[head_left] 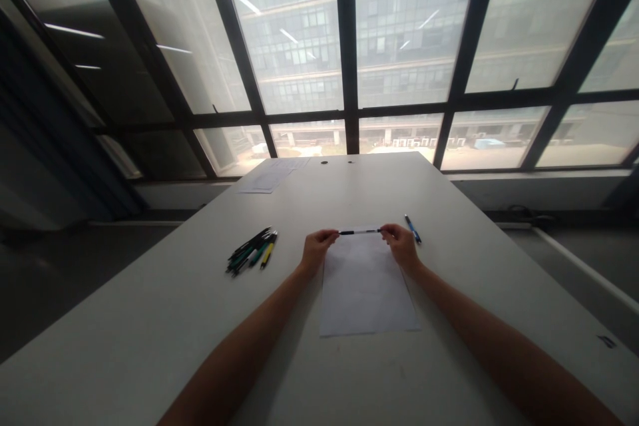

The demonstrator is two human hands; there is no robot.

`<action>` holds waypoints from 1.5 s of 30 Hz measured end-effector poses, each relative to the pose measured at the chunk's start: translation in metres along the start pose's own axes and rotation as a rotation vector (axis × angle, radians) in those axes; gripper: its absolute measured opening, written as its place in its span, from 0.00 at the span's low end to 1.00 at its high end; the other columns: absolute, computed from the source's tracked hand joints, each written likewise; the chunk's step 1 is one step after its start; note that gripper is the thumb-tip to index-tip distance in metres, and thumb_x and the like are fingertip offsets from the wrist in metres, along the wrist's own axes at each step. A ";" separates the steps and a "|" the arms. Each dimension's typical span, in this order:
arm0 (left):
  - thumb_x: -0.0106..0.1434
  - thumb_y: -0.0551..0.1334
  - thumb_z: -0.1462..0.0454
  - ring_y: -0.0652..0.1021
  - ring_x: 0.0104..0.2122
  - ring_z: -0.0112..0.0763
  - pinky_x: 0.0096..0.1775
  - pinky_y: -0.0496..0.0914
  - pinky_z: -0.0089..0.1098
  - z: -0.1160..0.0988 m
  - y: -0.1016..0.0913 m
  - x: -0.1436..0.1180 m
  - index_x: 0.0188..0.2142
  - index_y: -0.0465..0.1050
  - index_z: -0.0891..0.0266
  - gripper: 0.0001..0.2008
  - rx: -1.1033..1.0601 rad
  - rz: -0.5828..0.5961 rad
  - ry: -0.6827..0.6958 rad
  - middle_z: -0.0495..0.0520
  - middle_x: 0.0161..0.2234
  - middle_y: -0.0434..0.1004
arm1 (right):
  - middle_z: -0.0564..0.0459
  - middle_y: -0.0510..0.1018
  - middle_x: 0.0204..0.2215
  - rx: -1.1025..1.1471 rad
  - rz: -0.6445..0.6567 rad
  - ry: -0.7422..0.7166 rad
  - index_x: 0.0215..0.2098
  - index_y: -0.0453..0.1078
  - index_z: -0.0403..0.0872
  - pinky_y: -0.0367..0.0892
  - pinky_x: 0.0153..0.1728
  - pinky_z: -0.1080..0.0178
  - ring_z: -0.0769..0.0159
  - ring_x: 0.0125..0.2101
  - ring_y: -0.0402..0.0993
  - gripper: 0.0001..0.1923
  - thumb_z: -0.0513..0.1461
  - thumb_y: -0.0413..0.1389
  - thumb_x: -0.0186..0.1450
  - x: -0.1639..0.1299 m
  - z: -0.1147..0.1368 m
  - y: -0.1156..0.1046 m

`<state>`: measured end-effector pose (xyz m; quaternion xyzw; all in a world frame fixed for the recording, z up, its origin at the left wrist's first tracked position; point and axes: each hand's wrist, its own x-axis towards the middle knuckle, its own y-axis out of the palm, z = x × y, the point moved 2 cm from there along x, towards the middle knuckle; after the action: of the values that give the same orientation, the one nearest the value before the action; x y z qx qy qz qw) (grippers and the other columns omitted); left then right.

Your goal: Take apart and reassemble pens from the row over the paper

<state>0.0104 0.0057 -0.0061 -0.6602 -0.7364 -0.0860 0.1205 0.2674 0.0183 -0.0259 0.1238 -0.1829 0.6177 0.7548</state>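
A pen (pixel 360 232) with a dark grip and a pale barrel lies level between my two hands, over the far edge of a white sheet of paper (pixel 368 293). The fingers of my left hand (pixel 317 248) pinch its dark left end. At the other end, my right hand (pixel 401 244) pinches the tip of the barrel. Just beyond my right hand rests a blue and black pen (pixel 413 229). To the left of my left hand is a loose pile of pens (pixel 251 251), mostly black and green, with a yellow pen (pixel 268 250) at its right side.
The white table (pixel 200 319) stretches away toward large framed windows. More printed sheets (pixel 267 176) lie at its far left. Near the far edge are a small dark round spot (pixel 324 162) and another small dark thing (pixel 350 162). A dark mark (pixel 607 341) sits near the right edge.
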 end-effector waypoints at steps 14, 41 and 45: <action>0.49 0.72 0.55 0.73 0.26 0.29 0.32 0.67 0.30 0.001 0.000 0.001 0.33 0.83 0.64 0.16 0.009 0.000 0.014 0.55 0.27 0.80 | 0.49 0.79 0.26 -0.021 -0.002 -0.005 0.32 0.75 0.44 0.67 0.25 0.64 0.66 0.23 0.72 0.12 0.44 0.58 0.56 -0.001 0.007 0.000; 0.51 0.71 0.54 0.74 0.27 0.29 0.32 0.67 0.30 0.002 0.000 0.002 0.33 0.82 0.64 0.15 0.014 0.018 0.014 0.56 0.28 0.80 | 0.51 0.78 0.23 -0.043 -0.013 -0.009 0.32 0.76 0.44 0.67 0.25 0.64 0.66 0.22 0.71 0.14 0.46 0.59 0.56 0.000 0.008 -0.001; 0.52 0.70 0.54 0.74 0.26 0.29 0.32 0.67 0.30 0.002 0.001 0.002 0.33 0.82 0.64 0.16 0.022 0.022 0.021 0.56 0.28 0.80 | 0.50 0.77 0.23 -0.047 -0.012 -0.011 0.33 0.75 0.43 0.67 0.25 0.64 0.66 0.22 0.70 0.13 0.45 0.59 0.57 0.001 0.006 -0.001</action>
<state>0.0110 0.0079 -0.0071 -0.6659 -0.7286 -0.0837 0.1365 0.2676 0.0160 -0.0197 0.1105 -0.2007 0.6081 0.7601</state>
